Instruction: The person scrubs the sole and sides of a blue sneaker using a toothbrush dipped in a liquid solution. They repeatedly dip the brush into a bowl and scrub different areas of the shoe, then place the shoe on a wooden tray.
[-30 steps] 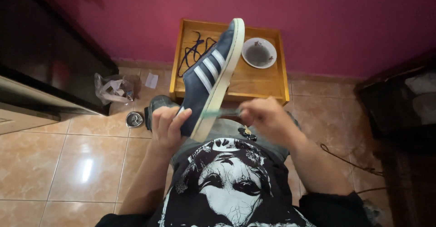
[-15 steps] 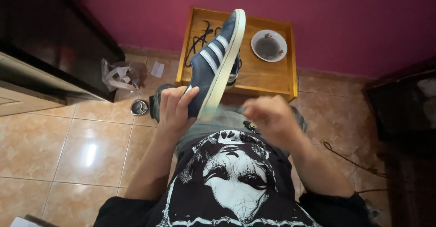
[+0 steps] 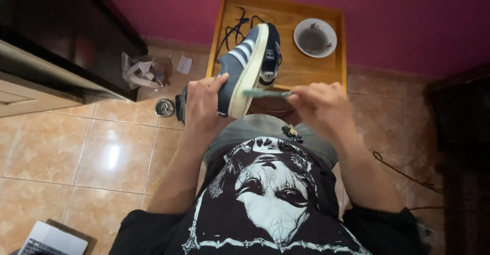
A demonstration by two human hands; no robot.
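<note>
glossy floor tiles [image 3: 76,148], wooden tray [image 3: 291,74]

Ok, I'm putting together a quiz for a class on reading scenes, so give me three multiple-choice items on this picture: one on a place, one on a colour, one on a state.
1. Where does the white bowl stand?
A. on the wooden table
B. on the floor tiles
C. on the laptop

2. What colour is the upper of the sneaker?
A. red
B. navy blue with white stripes
C. green

3. What is the left hand doing?
A. lying flat on the floor
B. gripping the sneaker at its heel end
C. holding the bowl

Answers: 1 A, the bowl sits at the table's far right corner. 2 B, the side is dark blue with pale stripes and a whitish sole. 3 B, its fingers wrap the shoe while the right hand holds a toothbrush to the sole's edge.
</note>
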